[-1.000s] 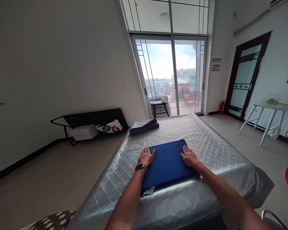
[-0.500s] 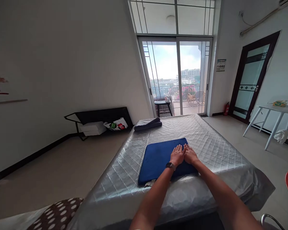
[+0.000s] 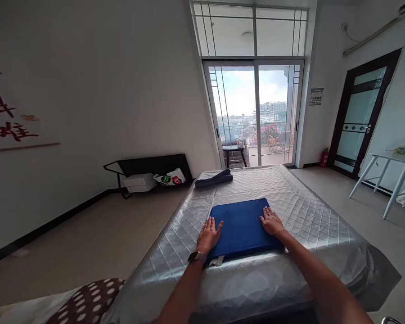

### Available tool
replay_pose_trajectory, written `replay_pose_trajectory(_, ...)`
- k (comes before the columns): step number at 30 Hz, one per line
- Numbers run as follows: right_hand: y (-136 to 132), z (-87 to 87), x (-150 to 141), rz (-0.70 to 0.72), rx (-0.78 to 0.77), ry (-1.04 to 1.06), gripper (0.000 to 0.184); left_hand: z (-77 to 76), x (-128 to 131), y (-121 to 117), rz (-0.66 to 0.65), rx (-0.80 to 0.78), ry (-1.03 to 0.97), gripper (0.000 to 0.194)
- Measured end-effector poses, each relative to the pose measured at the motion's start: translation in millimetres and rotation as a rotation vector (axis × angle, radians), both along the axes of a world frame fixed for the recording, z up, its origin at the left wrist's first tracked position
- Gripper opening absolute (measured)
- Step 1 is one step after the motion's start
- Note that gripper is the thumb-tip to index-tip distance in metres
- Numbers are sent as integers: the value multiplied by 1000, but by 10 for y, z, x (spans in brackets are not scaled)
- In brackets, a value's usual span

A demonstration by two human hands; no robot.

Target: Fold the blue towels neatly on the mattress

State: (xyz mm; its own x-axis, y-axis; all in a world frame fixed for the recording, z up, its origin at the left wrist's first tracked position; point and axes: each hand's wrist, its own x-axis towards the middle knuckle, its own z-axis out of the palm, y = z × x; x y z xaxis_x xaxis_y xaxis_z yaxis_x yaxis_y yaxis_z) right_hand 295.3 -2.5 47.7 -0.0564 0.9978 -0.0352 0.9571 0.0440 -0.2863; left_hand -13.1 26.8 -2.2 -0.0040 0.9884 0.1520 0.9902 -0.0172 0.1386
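A flat blue cushion [image 3: 242, 227] lies on the silver quilted cover [image 3: 175, 238] of a bed-like surface. A pale tag [image 3: 217, 261] pokes out from its near left corner. My left hand [image 3: 209, 235], with a watch [image 3: 196, 256] at the wrist, rests flat along the cushion's left edge, fingers extended. On the opposite side, my right hand [image 3: 271, 221] lies flat over the right edge, thumb spread toward the middle. Both hands are open, and neither grasps anything.
A folded dark cloth [image 3: 214, 179] lies at the far left of the cover. Along the left wall stands a black rack [image 3: 151, 163] with a white box [image 3: 138, 182]. A white table [image 3: 398, 156] is at the right. Polka-dot fabric [image 3: 91, 299] shows at lower left.
My left hand has moved left from beside my right hand to the cushion's left edge. The right hand has shifted slightly outward onto the right edge. The view has turned a little left.
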Motion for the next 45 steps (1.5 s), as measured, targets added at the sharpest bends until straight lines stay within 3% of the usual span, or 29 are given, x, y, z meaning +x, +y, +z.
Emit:
replay_pose_trajectory(5,136,23,-13,1,-21,-11,66,-138,-78,6,-21,62,-14,82)
replay_pose_trajectory(14,770,84,-147,-19,27,22,66,-232,-116,-6,-23,66,-12,79)
replay_pose_trajectory(17,816,12,-166,-38,27,20,67,-213,-173,-5,-28,38,25,78)
replay_pose_trajectory(20,822,-58,-175,-67,42,30,68,-92,-96,21,4,-3,75,81)
replay_pose_trajectory(23,837,-105,-180,-74,58,50,68,132,288,116,-97,4,105,79)
replay_pose_trajectory(26,861,-156,-165,-66,83,48,67,358,940,279,-319,30,94,73)
replay_pose_trajectory(28,875,-201,-139,-48,106,35,65,451,1384,400,-392,27,51,69)
replay_pose_trajectory(31,890,-266,-99,-13,129,14,62,463,1827,554,-423,-10,7,64)
replay_pose_trajectory(33,898,-289,-86,-1,132,5,62,401,1901,622,-406,-37,-5,65)
replay_pose_trajectory(36,906,-279,-98,-15,130,0,62,283,1686,672,-359,-51,-13,67)
replay_pose_trajectory(42,897,-193,-138,-66,67,11,66,224,622,686,-123,-44,-3,74)
replay_pose_trajectory(45,889,-152,-134,-60,38,8,67,214,221,690,-21,-32,-24,77)
